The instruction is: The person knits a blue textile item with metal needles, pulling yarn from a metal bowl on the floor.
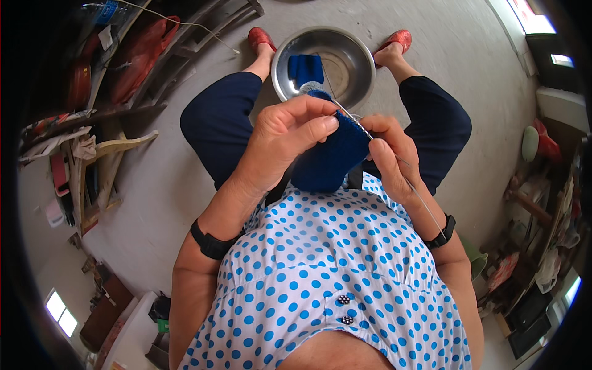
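Observation:
Between my hands hangs a piece of dark blue knitting [326,159], its upper edge carried on thin metal knitting needles [351,118]. My left hand [291,132] pinches the work near the needle with thumb and forefinger. On the other side my right hand [393,150] grips a needle and the corner of the knitting; a long needle [423,203] runs back over that wrist. Just beyond, a steel basin [354,69] on the floor holds a folded blue knitted piece [306,68]. A grey knitted part or yarn [311,87] shows near its close rim.
My feet in red slippers [261,39] stand either side of the basin on the concrete floor [444,46]. At left is a wooden rack [115,143] with a red bag [143,60] and a plastic bottle [107,11]. Mixed household goods [532,203] crowd the right wall.

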A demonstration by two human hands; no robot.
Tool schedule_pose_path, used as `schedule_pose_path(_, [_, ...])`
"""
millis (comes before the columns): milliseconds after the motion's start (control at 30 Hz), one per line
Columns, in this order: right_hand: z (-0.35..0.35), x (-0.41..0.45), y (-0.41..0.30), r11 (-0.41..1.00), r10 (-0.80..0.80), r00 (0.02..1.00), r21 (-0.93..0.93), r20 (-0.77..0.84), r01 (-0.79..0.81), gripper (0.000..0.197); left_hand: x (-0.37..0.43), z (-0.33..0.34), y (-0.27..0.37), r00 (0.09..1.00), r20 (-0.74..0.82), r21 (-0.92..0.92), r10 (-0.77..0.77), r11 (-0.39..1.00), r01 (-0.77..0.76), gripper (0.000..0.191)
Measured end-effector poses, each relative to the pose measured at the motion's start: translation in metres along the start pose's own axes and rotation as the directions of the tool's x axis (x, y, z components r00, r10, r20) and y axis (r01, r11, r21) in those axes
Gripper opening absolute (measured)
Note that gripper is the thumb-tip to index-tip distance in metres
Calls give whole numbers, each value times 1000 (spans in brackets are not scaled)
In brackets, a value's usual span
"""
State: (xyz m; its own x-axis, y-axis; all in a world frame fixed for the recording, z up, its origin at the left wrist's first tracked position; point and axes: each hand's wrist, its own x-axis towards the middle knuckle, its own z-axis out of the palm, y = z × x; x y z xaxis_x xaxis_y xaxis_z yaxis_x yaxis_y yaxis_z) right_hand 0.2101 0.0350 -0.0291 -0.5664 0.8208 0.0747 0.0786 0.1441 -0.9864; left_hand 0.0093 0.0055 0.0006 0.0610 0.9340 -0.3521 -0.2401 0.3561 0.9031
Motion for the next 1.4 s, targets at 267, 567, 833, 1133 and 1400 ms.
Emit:
schedule_pose_path(267, [-9,2,-6,999,-42,994,27,102,39,38,0,-4,0,1000,2,-131,-31,991,31,19])
schedule_pose_path(567, [-17,4,-7,999,-46,987,34,152,41,39,0,-8,3,997,70,-154,-25,987,35,19])
schedule_pose_path(833, [-17,7,-11,994,8,992,105,125,-22,43,1,-7,6,999,44,-47,10,999,-8,17])
schedule_pose_path(1133, [-26,9,-8,998,-7,977,69,215,-8,41,2,-12,13,990,97,138,98,984,-111,16])
schedule_pose_path(1400, [-17,5,-4,990,-87,992,119,93,76,43,2,-10,9,995,76,64,63,996,-67,16])
